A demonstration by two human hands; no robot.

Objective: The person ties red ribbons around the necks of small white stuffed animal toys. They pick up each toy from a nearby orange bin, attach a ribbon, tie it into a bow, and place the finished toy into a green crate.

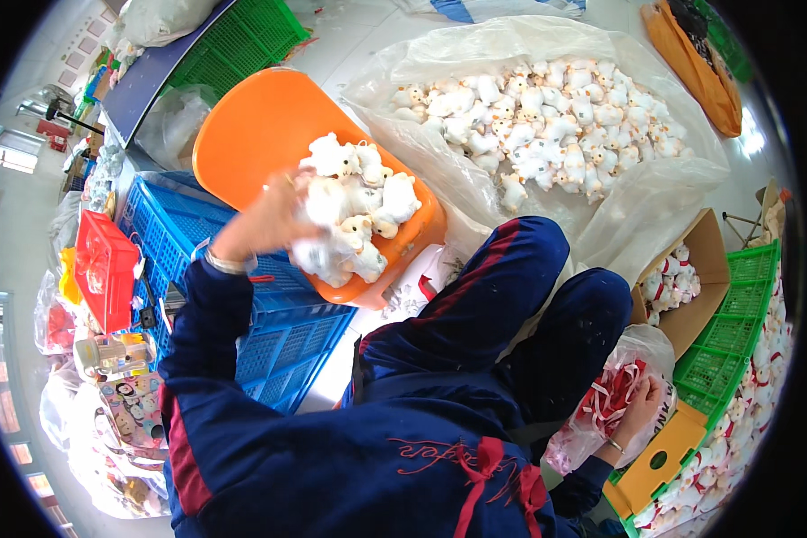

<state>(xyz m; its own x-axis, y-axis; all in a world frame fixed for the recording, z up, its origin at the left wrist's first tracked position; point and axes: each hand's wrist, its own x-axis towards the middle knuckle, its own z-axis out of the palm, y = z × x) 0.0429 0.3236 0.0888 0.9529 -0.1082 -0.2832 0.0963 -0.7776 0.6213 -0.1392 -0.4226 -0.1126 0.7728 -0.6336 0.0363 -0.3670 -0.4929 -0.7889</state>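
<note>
On the orange plastic chair (242, 134) lies a small heap of white plush animals (363, 193). My left hand (269, 215) is at the heap's left edge, smeared by motion. The plush toys nearest it are blurred too, and whether its fingers hold one does not show. Low at the right, my right hand (639, 412) reaches into a clear plastic bag (569, 448) beside my leg. Its fingers are bent and closed on red ribbon (611, 394) among several loose strips.
A large plastic sheet (394, 67) bears many white plush animals beyond my knees. Blue crates (282, 336) stand beside the chair, with a red basket (106, 269) farther left. At right are a cardboard box (704, 296), a green crate (722, 345) and ribboned plush toys (735, 439).
</note>
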